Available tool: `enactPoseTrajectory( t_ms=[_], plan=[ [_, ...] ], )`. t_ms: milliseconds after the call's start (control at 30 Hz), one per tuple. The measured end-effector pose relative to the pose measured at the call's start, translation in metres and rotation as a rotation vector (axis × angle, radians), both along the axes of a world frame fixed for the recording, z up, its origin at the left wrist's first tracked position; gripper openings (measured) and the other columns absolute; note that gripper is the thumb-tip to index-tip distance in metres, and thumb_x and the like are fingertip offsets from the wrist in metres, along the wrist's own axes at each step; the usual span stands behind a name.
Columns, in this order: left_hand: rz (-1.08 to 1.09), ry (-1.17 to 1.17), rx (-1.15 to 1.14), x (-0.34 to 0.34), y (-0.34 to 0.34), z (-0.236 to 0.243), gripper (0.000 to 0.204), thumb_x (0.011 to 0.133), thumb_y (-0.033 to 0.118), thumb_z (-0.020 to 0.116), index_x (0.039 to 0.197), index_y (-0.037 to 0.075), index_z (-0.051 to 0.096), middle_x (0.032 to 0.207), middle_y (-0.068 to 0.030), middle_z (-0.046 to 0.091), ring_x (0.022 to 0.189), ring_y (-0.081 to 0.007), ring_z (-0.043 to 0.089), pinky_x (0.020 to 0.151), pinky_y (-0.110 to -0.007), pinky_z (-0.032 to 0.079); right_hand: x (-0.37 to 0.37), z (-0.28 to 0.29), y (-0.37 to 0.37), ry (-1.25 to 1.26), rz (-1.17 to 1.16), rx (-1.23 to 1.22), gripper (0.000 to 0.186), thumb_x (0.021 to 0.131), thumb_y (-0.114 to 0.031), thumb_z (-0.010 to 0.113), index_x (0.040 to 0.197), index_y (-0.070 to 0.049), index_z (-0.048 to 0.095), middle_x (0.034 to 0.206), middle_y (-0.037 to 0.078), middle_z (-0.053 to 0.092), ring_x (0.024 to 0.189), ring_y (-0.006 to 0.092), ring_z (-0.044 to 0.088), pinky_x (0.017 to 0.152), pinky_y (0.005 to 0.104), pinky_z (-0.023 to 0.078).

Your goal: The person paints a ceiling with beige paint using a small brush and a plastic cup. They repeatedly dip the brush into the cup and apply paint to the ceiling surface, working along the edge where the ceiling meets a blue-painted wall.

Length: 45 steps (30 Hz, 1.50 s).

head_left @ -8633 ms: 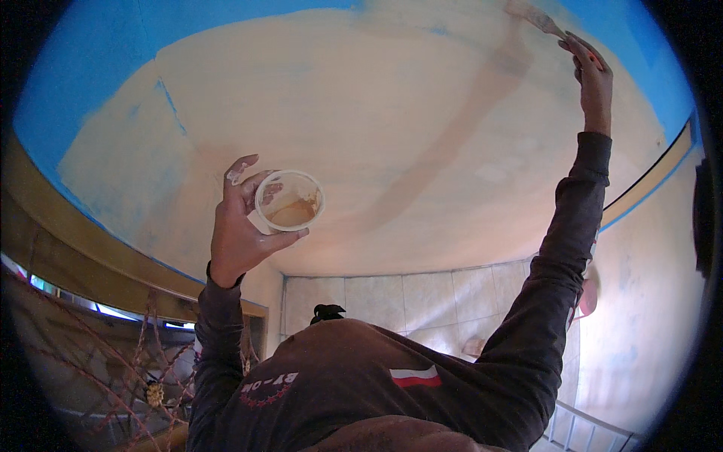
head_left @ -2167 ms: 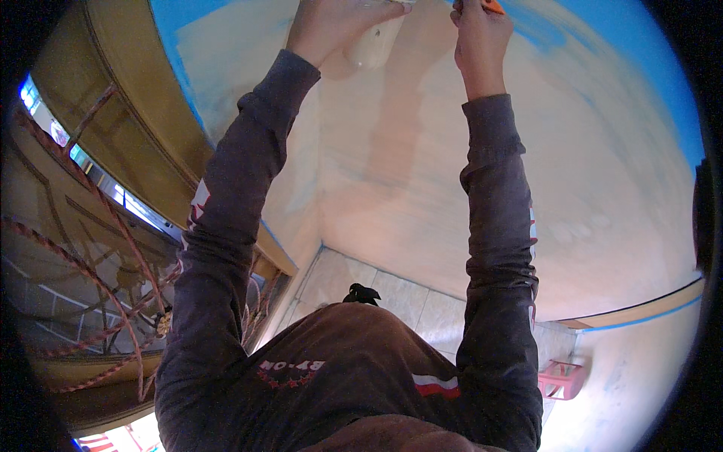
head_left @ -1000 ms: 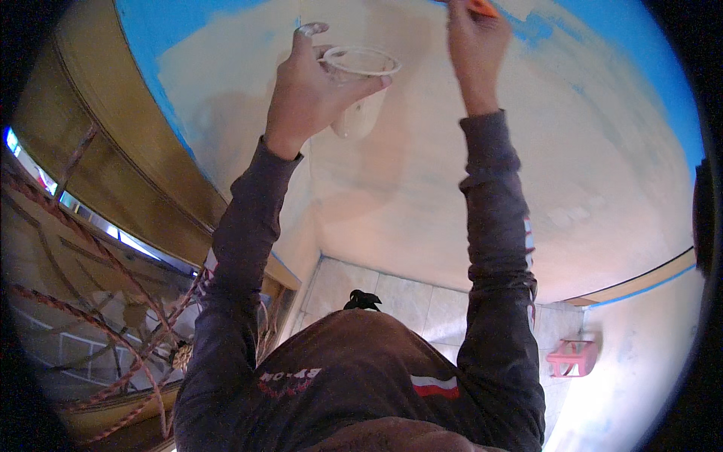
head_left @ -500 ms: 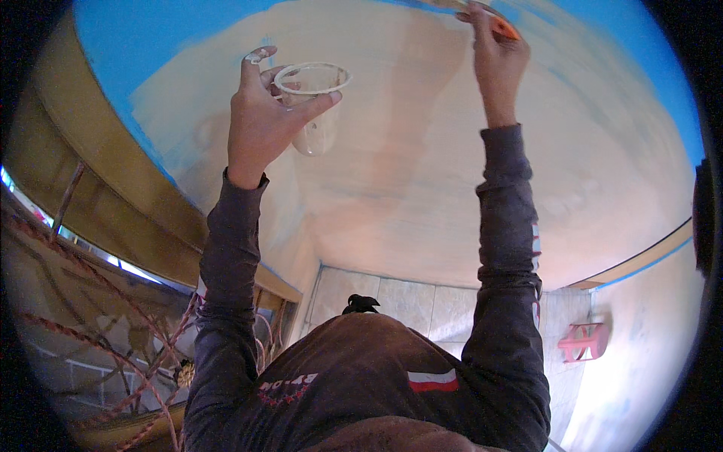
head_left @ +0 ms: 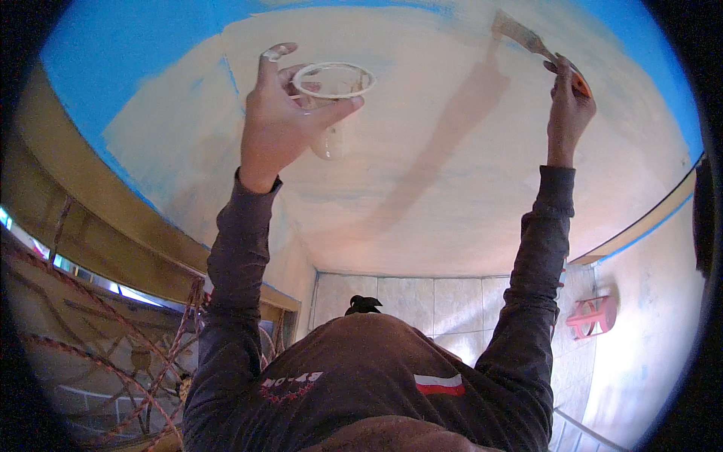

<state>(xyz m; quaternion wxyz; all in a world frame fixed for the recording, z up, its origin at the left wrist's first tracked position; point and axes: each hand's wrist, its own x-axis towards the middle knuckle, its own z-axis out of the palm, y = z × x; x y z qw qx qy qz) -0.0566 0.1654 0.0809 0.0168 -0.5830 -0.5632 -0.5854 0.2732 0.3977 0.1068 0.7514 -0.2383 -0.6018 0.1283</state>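
Note:
My left hand (head_left: 275,124) is raised overhead and holds a small clear plastic cup (head_left: 331,94) of pale paint by its side, with paint on the fingertip. My right hand (head_left: 566,105) grips the orange handle of a paintbrush (head_left: 527,38), whose bristles touch the ceiling (head_left: 422,173). The ceiling is mostly cream-coloured, with blue strips left along its edges. Both arms wear dark long sleeves.
A wooden beam (head_left: 90,226) runs along the left above a metal window grille (head_left: 90,346). A tiled wall (head_left: 422,301) stands ahead, and a red stool-like object (head_left: 593,316) sits at the right by a pale wall with a blue-edged trim.
My right hand has carried the brush out to the right across the ceiling. The left hand with the cup has come lower and toward the centre.

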Motion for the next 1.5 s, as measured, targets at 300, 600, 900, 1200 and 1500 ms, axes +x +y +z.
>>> enactPoseTrajectory(
  t_ms=[300,600,900,1200,1500],
  plan=[
    [0.087,0.052,0.003,0.001,-0.020,-0.016,0.093,0.072,0.020,0.094,0.143,-0.001,0.036,0.114,-0.0205,0.071,0.102,-0.0247,0.072,0.085,-0.035,0.060,-0.107,0.021,-0.052,-0.063,0.270,0.155,0.026,0.101,-0.026,0.068,0.109,-0.005,0.079,0.082,0.000,0.072,0.063,0.0021,0.049,0.056,0.0199,0.038],
    [0.184,-0.083,-0.025,-0.016,-0.057,-0.025,0.093,0.073,0.021,0.094,0.142,-0.002,0.036,0.121,-0.0243,0.068,0.109,-0.0263,0.070,0.086,-0.038,0.061,-0.294,0.044,-0.088,-0.055,0.615,0.334,0.022,0.098,-0.016,0.069,0.106,0.003,0.075,0.087,0.013,0.077,0.071,0.0128,0.067,0.062,0.0285,0.052],
    [0.194,-0.125,-0.068,-0.016,-0.063,-0.025,0.089,0.076,0.010,0.090,0.145,0.001,0.034,0.126,-0.0232,0.065,0.112,-0.0286,0.067,0.090,-0.041,0.062,-0.240,0.042,-0.064,-0.143,0.476,0.185,0.019,0.098,-0.015,0.069,0.106,0.000,0.077,0.088,0.010,0.077,0.072,0.0116,0.067,0.061,0.0262,0.051],
    [0.017,-0.144,-0.038,0.009,-0.043,-0.016,0.091,0.074,0.015,0.092,0.144,0.000,0.035,0.122,-0.0232,0.067,0.111,-0.0260,0.068,0.089,-0.037,0.061,-0.076,0.014,-0.013,-0.132,0.115,0.206,0.028,0.099,-0.027,0.069,0.108,-0.002,0.078,0.086,0.003,0.075,0.078,0.0071,0.063,0.072,0.0237,0.049],
    [-0.087,-0.116,-0.060,0.045,-0.007,-0.013,0.092,0.073,0.012,0.092,0.145,0.003,0.036,0.121,-0.0217,0.066,0.112,-0.0259,0.067,0.093,-0.037,0.058,0.041,0.006,0.002,-0.087,-0.042,0.058,0.027,0.100,-0.027,0.069,0.110,-0.004,0.078,0.093,0.004,0.079,0.067,0.0020,0.055,0.059,0.0206,0.044]
  ],
)
